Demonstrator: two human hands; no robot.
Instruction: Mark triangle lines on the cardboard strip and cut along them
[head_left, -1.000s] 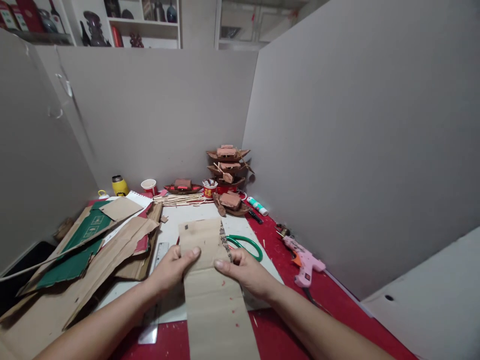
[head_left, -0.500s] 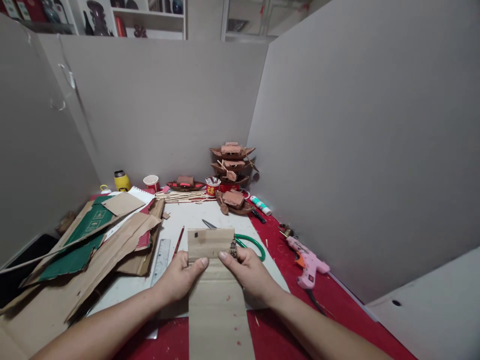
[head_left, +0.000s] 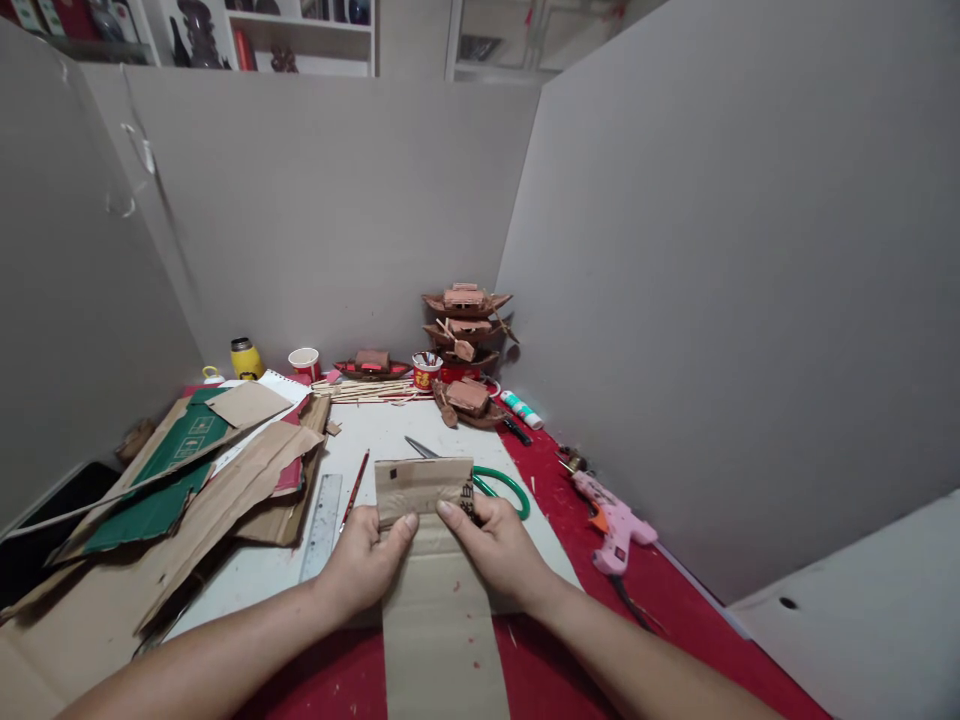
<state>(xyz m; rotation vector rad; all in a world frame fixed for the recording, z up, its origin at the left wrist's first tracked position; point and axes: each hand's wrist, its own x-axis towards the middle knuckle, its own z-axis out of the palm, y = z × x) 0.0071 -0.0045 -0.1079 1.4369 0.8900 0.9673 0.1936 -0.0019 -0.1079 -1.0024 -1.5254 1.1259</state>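
Observation:
A long strip of brown cardboard [head_left: 442, 620] runs from the bottom edge up to the middle of the view. My left hand [head_left: 375, 550] grips its left edge, thumb lying on the face, fingers hidden behind. On the right edge my right hand [head_left: 495, 540] holds it the same way, near some dark printed characters. Both thumbs press close to a crease, and the flap above it is bent. Behind the strip lie scissors with green handles [head_left: 517, 490], partly covered. A pencil [head_left: 355, 488] and a clear ruler [head_left: 321, 525] are just beyond my left hand.
Cardboard pieces [head_left: 247, 480] are heaped at left. Model boats [head_left: 466, 330] are stacked at the back, near thin sticks [head_left: 367, 390], a paper cup [head_left: 304, 362] and a yellow bottle [head_left: 244, 358]. A pink glue gun [head_left: 615, 525] lies at right beside a grey partition [head_left: 712, 300].
The cardboard's upper flap looks more bent at the crease under my thumbs. Its lower part has shifted slightly right. Both hands keep their hold in nearly the same place.

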